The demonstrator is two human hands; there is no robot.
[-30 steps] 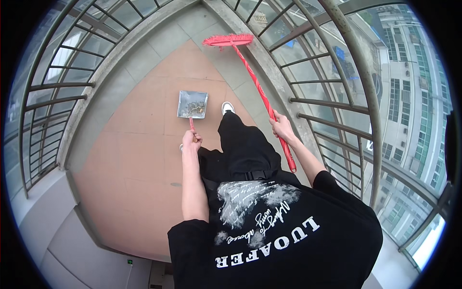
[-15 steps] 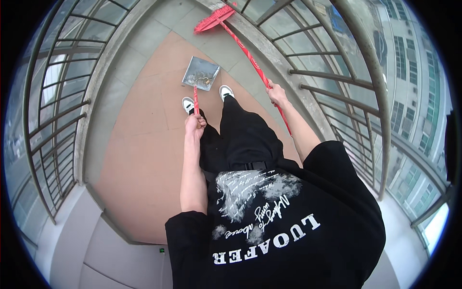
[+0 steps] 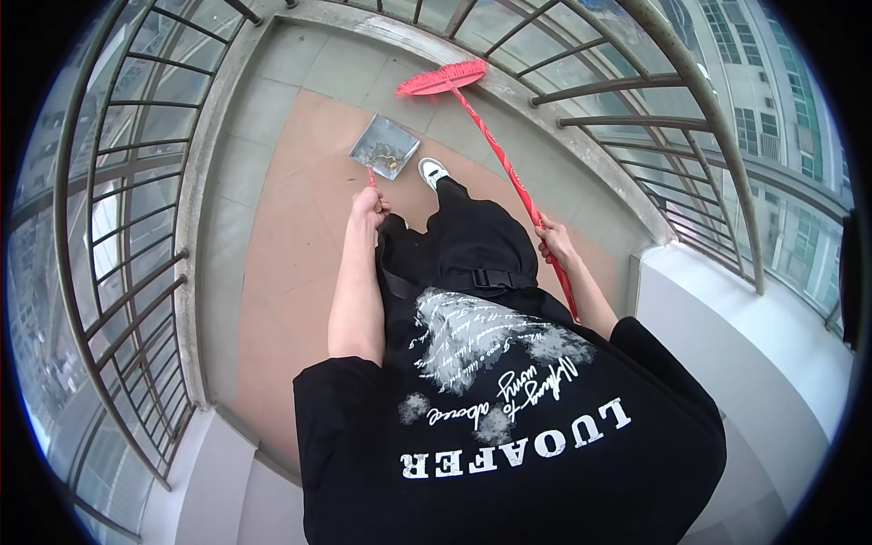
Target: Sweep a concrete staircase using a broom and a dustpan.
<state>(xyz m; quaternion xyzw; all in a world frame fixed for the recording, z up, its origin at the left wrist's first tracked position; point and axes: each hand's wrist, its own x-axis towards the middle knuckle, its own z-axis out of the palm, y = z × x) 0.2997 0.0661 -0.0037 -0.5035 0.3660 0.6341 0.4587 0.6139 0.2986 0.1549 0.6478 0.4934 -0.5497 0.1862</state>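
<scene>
Gripping the short red stick of the grey dustpan, our left hand is closed in a fist, while our right hand is wrapped around the shaft of the red broom, a little up from its near end. The dustpan lies just ahead of our left hand and forward-left of our right, so the left is nearer. Its long axis runs away from us along the stick, leaning right, and the edge opposite the stick faces forward and right. It sits by the right-hand border of the brown floor panel, beside a white shoe, with pale debris in it (we cannot tell whether its base touches the tiles). The broom's shaft slants forward and left from our right side; its head lies forward-right of the dustpan, apart from it, roughly crosswise beside the ledge, bristles pointing away from us.
</scene>
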